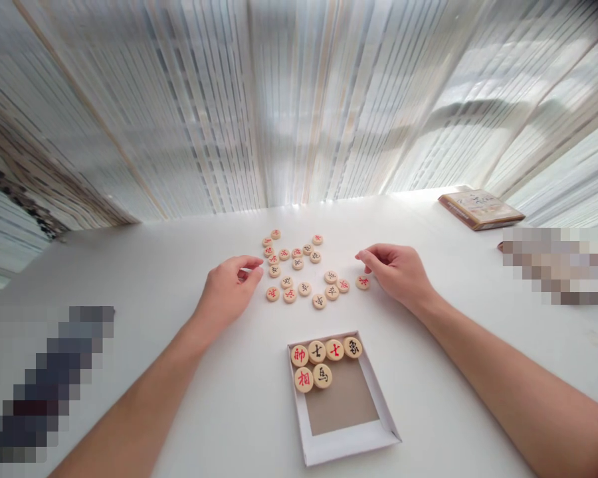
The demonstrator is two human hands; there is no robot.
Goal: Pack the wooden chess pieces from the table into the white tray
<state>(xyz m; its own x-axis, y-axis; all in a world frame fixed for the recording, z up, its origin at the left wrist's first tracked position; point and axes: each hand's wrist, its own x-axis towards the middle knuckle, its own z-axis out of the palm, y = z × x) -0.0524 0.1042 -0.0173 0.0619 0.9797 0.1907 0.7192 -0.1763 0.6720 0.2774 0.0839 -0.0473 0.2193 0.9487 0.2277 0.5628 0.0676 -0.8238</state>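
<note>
Round wooden pieces with red or black characters lie scattered on the white table; one black-marked piece (274, 271) is nearest my left hand (232, 285). That hand hovers left of the pieces, its fingers curled with thumb and index tips close together; whether anything is between them is too small to tell. My right hand (391, 269) is at the right of the pieces, fingers bent and pinched, just above a red-marked piece (363, 282). An open white box (346, 448) in front holds several pieces, four in its back row and two behind its bare brown floor (341, 405).
A flat decorated box (483, 208) lies at the back right of the white table (179, 411). Blurred, pixelated items sit at the left (44, 385) and right edges (563, 265). Striped curtains (299, 99) hang behind the table.
</note>
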